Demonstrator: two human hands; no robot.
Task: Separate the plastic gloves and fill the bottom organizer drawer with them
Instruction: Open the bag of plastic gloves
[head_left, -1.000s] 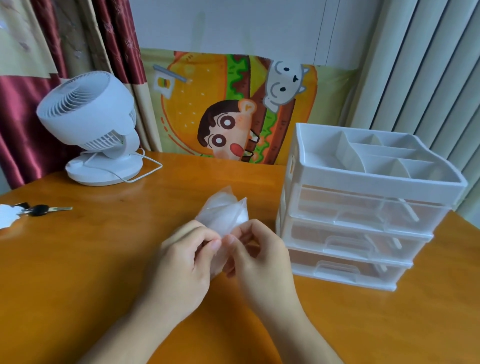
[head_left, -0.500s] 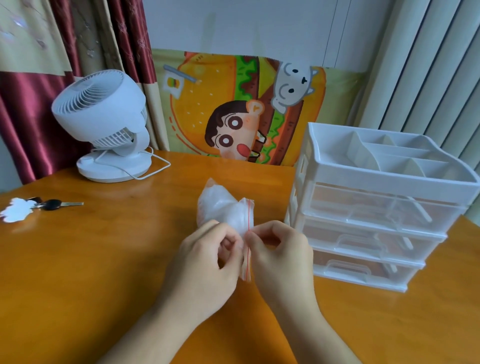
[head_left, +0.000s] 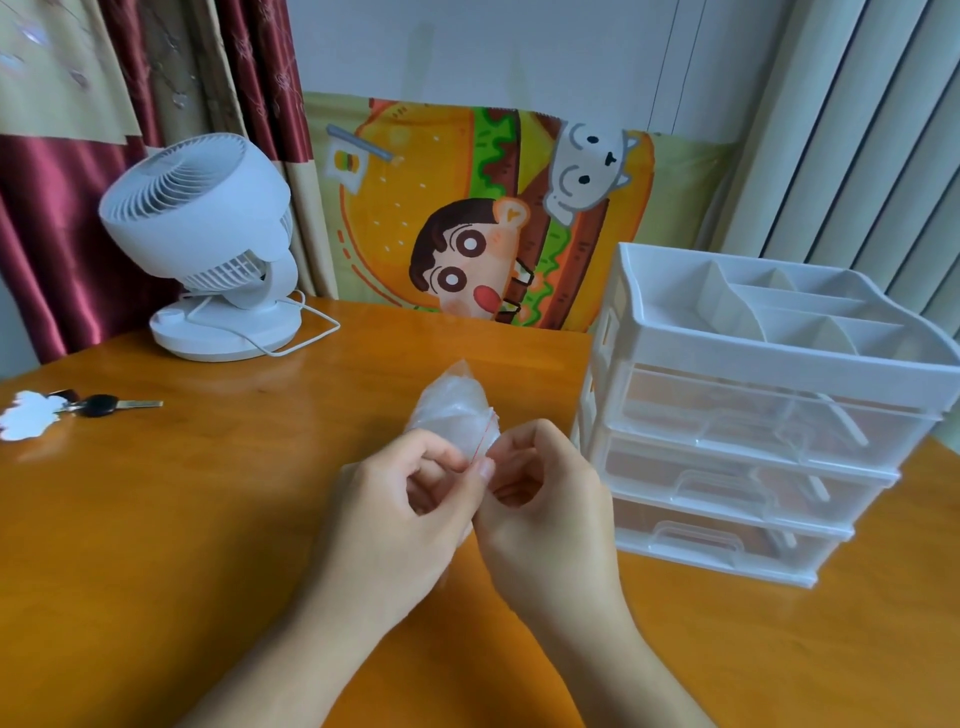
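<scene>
- Left hand (head_left: 387, 525) and right hand (head_left: 545, 512): both raised above the middle of the counter (head_left: 182, 545), forearms entering from the near edge, knuckles turned toward each other, fingers curled
- Grip: thumb and forefinger of each hand pinch the red-striped mouth of one clear zip bag (head_left: 457, 415); the two pinches meet almost fingertip to fingertip
- Bag position: its bulging body stands up beyond the fingertips, toward the far edge; it holds crumpled plastic gloves, number not countable through the film
- Organizer (head_left: 753, 405): one white unit at the right edge of the counter, near the right hand but apart from it; three clear drawers, all pushed in, under one divided top tray
- Bottom drawer (head_left: 717, 545): lowest of the three, handle facing the near edge
- Other items: one white fan (head_left: 208, 244) at the far left corner; one key (head_left: 104, 405) with a white tag at the left edge
</scene>
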